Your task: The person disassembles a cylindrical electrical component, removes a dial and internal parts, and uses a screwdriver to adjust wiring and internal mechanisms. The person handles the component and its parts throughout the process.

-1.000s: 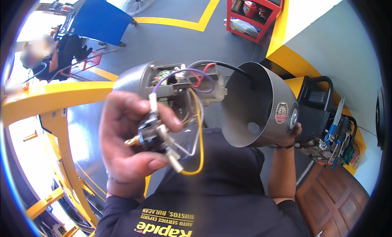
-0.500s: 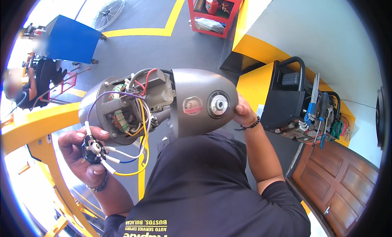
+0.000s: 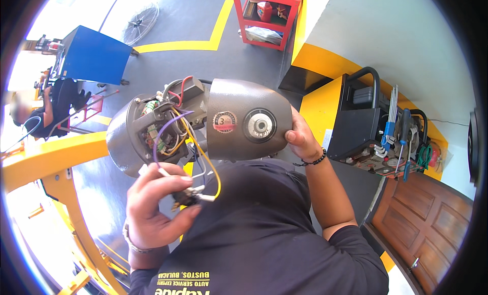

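Grey casing (image 3: pixel 239 94) is held by the right hand (image 3: pixel 305 138), while the left hand (image 3: pixel 151 206) pinches a wired black part (image 3: pixel 184 197).

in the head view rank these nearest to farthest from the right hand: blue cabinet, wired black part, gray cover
1. Gray cover: touching the right hand, which holds its rounded end.
2. Wired black part: lower left of the cover, in the left hand.
3. Blue cabinet: farthest, in the background at upper left.
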A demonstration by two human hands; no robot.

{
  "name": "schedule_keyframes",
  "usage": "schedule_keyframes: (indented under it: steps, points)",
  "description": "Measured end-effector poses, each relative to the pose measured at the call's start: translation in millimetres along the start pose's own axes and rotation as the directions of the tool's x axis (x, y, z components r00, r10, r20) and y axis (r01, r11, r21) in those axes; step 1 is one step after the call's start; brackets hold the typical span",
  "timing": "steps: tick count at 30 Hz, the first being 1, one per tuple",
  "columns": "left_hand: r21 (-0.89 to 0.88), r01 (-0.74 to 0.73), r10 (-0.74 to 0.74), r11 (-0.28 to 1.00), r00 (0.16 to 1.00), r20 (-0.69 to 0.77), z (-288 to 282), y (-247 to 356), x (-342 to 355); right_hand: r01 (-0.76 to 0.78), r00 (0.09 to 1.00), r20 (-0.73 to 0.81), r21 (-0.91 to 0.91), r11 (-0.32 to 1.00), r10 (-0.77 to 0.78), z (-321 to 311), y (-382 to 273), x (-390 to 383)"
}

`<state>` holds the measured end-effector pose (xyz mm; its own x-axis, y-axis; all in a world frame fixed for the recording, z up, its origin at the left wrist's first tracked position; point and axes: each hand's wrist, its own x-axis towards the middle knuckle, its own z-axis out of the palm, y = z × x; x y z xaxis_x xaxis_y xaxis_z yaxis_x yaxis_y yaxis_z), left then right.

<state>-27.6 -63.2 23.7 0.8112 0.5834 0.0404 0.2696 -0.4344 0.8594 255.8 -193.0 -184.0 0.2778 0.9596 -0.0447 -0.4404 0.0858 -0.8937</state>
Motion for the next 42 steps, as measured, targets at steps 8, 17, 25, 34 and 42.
schedule_keyframes:
  steps: [8,17,25,34,42]
  points:
    - [0.21,0.035,-0.042,0.977,0.999,0.027,39.1,-29.0,-22.9,0.006,1.0,-0.009,0.023,1.0,-0.006,-9.3,-17.2,-11.4]
    - [0.677,-0.266,0.39,0.686,0.92,-0.033,47.7,11.2,-6.6,0.064,0.997,-0.024,-0.147,0.987,-0.068,-9.5,-18.0,-14.9]
    - [0.634,-0.295,0.255,0.715,0.954,0.156,82.5,28.7,92.3,0.051,0.999,-0.008,-0.171,0.984,-0.053,-14.5,-17.0,-7.8]
    - [0.62,-0.26,0.132,0.74,0.96,0.246,81.8,34.4,111.1,0.007,1.0,0.013,-0.216,0.976,-0.004,-13.4,-16.4,-2.4]
    - [0.614,-0.382,0.095,0.691,0.889,0.447,66.0,43.6,129.8,0.067,0.998,0.021,-0.252,0.965,-0.064,-16.5,-7.2,2.5]
